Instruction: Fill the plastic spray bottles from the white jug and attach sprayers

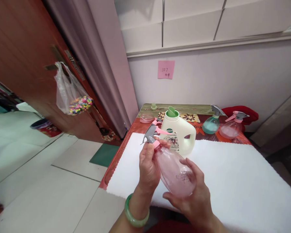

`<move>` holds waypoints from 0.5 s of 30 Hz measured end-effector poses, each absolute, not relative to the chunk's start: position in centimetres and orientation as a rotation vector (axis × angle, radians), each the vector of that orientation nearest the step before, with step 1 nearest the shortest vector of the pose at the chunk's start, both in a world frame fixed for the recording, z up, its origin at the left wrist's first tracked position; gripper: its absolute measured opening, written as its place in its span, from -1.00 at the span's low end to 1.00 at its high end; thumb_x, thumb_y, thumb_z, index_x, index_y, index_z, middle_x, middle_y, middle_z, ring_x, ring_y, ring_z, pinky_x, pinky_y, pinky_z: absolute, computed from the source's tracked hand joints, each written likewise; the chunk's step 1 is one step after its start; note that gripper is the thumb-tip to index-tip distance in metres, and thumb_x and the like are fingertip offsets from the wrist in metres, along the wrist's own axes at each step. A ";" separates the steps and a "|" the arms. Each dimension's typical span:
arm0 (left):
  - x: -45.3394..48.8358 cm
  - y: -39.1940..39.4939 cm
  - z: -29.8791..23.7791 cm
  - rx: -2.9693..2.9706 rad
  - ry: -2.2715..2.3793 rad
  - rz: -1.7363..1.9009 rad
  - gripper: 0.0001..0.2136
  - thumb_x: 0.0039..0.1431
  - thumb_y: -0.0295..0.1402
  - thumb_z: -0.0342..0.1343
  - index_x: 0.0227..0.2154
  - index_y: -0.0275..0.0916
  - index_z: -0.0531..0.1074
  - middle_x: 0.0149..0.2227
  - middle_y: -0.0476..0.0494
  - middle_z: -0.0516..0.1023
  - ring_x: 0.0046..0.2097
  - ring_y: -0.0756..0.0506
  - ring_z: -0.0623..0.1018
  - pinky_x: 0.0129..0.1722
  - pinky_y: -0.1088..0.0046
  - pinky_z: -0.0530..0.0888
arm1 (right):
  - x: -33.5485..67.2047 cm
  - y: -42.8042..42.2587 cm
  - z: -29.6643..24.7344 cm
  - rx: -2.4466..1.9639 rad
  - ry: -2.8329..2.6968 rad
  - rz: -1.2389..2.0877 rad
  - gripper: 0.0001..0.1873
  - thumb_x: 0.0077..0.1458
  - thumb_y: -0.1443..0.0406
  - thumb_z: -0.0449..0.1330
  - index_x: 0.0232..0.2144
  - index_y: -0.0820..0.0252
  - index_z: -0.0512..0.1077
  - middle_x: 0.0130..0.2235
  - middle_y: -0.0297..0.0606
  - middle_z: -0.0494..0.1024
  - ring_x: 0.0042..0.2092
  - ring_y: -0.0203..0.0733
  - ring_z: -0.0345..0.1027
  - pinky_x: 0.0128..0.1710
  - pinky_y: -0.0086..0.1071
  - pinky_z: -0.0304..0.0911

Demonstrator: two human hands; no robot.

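Note:
A pink see-through spray bottle (173, 170) is tilted in front of me, its grey and pink trigger head (152, 135) pointing up and to the left. The fingers of my left hand (149, 161) are closed round its neck and pink collar. Under the rounded base, my right hand (196, 194) cups the bottle with thumb and fingers. Just behind it stands a cream detergent jug (181, 129) with a green spout (171, 112) showing in its uncapped mouth. A green bangle (134, 213) circles my left wrist.
A white cloth (223, 174) covers much of the table. Towards the back are a teal spray bottle (211, 124), another pink one (231, 127), a pink bottle lying down (146, 118) and a small green cap (153, 106). A plastic bag (70, 94) hangs from the door handle.

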State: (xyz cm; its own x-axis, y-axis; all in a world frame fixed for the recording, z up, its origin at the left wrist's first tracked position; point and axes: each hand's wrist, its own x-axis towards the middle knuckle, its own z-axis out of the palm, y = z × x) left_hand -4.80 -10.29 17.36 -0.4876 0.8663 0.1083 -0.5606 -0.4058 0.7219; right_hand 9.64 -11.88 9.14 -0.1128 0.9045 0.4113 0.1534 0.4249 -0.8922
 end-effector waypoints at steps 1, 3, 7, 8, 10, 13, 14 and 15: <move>-4.7 -10.3 17.4 0.604 0.765 1.982 -0.71 0.25 -0.08 0.27 -0.20 -0.21 0.62 -0.25 -0.16 0.67 -0.16 -0.17 0.66 0.03 0.21 0.52 | 9.7 -11.9 9.2 -0.923 -1.530 0.955 0.11 -0.21 -0.10 0.55 0.31 0.11 0.26 0.16 0.06 0.53 -0.05 0.19 0.59 -0.16 -0.06 0.58; -4.6 -10.4 17.5 0.630 0.721 1.976 -0.72 0.25 -0.08 0.27 -0.19 -0.20 0.62 -0.25 -0.15 0.67 -0.13 -0.21 0.66 0.10 0.12 0.50 | 9.8 -12.0 9.8 -0.830 -1.379 1.369 0.02 -0.14 -0.20 0.47 0.25 0.15 0.34 0.03 0.03 0.61 -0.24 0.07 0.61 -0.39 -0.19 0.55; -4.4 -10.7 17.8 0.670 0.599 1.919 -0.75 0.27 -0.09 0.24 -0.17 -0.14 0.62 -0.25 -0.12 0.62 -0.07 -0.26 0.65 0.09 0.04 0.53 | 9.9 -12.4 11.9 -0.781 -0.754 2.212 -0.01 -0.02 -0.44 0.16 0.08 0.23 0.50 -0.14 0.03 0.67 -0.59 -0.28 0.42 -0.76 -0.51 0.13; -4.3 -10.8 17.9 0.685 0.586 1.908 -0.76 0.28 -0.10 0.24 -0.17 -0.13 0.62 -0.26 -0.11 0.60 -0.08 -0.25 0.65 0.08 0.05 0.54 | 9.9 -12.3 12.4 -0.799 -0.607 2.315 0.00 -0.01 -0.46 0.12 0.04 0.25 0.53 -0.17 0.03 0.67 -0.63 -0.35 0.37 -0.78 -0.56 0.07; -4.1 -10.9 18.1 0.731 0.595 1.923 -0.78 0.28 -0.12 0.25 -0.16 -0.12 0.62 -0.26 -0.11 0.58 -0.09 -0.22 0.64 0.08 0.08 0.54 | 10.0 -12.0 13.0 -0.827 -0.444 2.438 -0.01 0.03 -0.47 0.07 -0.03 0.28 0.56 -0.29 -0.03 0.67 -0.68 -0.42 0.29 -0.77 -0.59 0.05; -3.9 -10.9 18.1 0.758 0.645 1.992 -0.79 0.27 -0.15 0.27 -0.16 -0.15 0.62 -0.27 -0.12 0.59 -0.15 -0.18 0.63 0.04 0.16 0.55 | 9.9 -11.5 13.3 -0.868 -0.506 2.474 0.07 0.04 -0.50 -0.05 -0.01 0.32 0.55 -0.52 -0.15 0.57 -0.66 -0.27 0.34 -0.76 -0.53 0.12; -4.0 -10.9 18.0 0.748 0.666 2.011 -0.79 0.27 -0.16 0.28 -0.17 -0.16 0.62 -0.29 -0.11 0.59 -0.17 -0.17 0.63 0.01 0.19 0.55 | 9.7 -11.5 13.2 -0.901 -0.581 2.401 0.10 0.04 -0.51 -0.07 0.03 0.33 0.53 -0.56 -0.18 0.53 -0.64 -0.22 0.37 -0.76 -0.51 0.14; -4.0 -10.8 17.9 0.733 0.693 2.024 -0.80 0.26 -0.16 0.29 -0.18 -0.17 0.61 -0.29 -0.11 0.59 -0.19 -0.15 0.63 -0.01 0.21 0.55 | 9.6 -11.6 13.1 -0.941 -0.676 2.276 0.10 0.06 -0.50 -0.07 0.10 0.32 0.49 -0.55 -0.20 0.53 -0.61 -0.19 0.38 -0.75 -0.48 0.18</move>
